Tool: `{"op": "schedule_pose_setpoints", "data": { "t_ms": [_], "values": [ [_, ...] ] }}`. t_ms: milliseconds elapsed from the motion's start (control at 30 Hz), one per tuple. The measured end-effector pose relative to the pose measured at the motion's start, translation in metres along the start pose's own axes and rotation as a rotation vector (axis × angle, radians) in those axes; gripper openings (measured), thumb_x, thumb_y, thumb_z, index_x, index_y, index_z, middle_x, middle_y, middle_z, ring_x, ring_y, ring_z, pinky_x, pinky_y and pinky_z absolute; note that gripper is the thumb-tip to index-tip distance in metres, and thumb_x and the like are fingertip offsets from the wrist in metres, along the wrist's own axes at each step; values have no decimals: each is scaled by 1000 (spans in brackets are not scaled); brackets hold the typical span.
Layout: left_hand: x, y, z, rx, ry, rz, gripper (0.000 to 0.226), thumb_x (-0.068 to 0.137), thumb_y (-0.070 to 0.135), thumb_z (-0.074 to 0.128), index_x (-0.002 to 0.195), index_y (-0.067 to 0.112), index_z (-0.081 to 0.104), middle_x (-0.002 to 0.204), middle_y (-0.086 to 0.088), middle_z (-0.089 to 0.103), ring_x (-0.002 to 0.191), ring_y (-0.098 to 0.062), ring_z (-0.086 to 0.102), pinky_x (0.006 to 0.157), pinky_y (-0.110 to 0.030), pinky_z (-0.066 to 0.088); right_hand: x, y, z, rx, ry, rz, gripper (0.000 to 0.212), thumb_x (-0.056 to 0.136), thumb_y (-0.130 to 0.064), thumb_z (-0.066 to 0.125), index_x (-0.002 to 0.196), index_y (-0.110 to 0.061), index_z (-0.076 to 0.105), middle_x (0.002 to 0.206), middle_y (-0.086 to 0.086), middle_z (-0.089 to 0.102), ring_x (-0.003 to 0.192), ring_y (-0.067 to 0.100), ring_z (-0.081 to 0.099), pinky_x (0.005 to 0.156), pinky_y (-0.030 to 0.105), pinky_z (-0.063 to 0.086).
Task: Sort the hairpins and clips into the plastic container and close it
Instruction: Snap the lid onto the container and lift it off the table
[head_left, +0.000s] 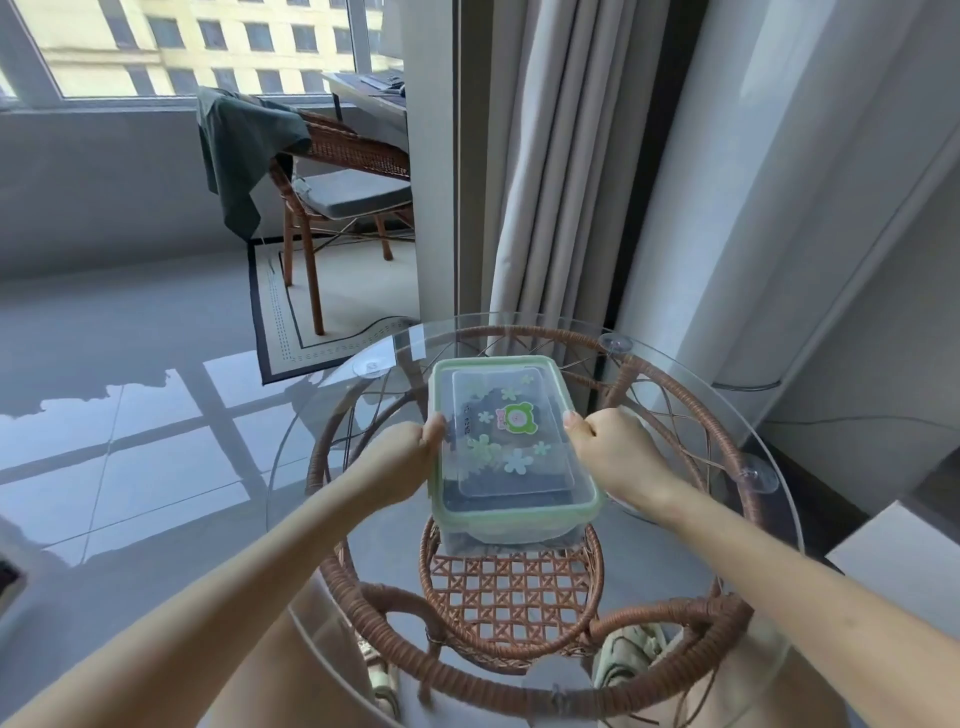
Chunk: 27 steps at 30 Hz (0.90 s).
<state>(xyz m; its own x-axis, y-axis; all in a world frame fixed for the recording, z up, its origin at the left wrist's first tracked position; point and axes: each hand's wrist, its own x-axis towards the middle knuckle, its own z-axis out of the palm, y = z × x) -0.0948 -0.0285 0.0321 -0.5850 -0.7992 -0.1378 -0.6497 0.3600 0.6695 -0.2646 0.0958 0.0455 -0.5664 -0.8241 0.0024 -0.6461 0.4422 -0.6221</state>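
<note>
Plastic container, lid on: centre of tabletop. Left hand at its left side, right hand at its right (both touching). Chair: far left.

Place: a home, probably a flat's enclosed balcony or sunroom.
Furniture: a rattan chair with a grey cushion, a green garment draped over it.
Bench: round glass top on wicker.
Surroundings: long curtains, a rug, glossy tiles, an apartment block outside the window.

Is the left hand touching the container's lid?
Touching: in the head view, the left hand grips the left edge of the lid.
</note>
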Motion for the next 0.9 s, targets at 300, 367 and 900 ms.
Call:
{"op": "schedule_pose_setpoints", "data": {
  "t_ms": [300, 367, 900],
  "values": [
    [-68, -47, -1, -509, 36, -142, 50, 70, 63, 59, 90, 18, 64, 88, -4, 67, 83, -21, 63, 88, -40, 52, -56, -21, 21, 756, -338, 334, 38, 95, -29, 48, 96, 7, 57, 56, 12, 63, 48, 21, 62, 47, 30, 52],
    [-80, -60, -2, -577, 127, -239, 66, 60, 67, 61, 100, 15, 62, 89, -5, 62, 80, -18, 62, 77, -36, 56, -63, -32, 32, 857, -370, 330, 35, 95, -25, 49, 97, 8, 59, 59, 14, 66, 52, 21, 64, 48, 29, 53],
    [-110, -180, -105, -1157, 633, -232, 36, 86, 18, 58, 122, 19, 56, 103, -10, 64, 62, -18, 71, 59, -35, 60, -12, -45, 65, 169, 24, -69, 37, 92, -45, 45, 112, -16, 58, 109, 3, 68, 103, 24, 62, 86, 37, 50]
  ]
}}
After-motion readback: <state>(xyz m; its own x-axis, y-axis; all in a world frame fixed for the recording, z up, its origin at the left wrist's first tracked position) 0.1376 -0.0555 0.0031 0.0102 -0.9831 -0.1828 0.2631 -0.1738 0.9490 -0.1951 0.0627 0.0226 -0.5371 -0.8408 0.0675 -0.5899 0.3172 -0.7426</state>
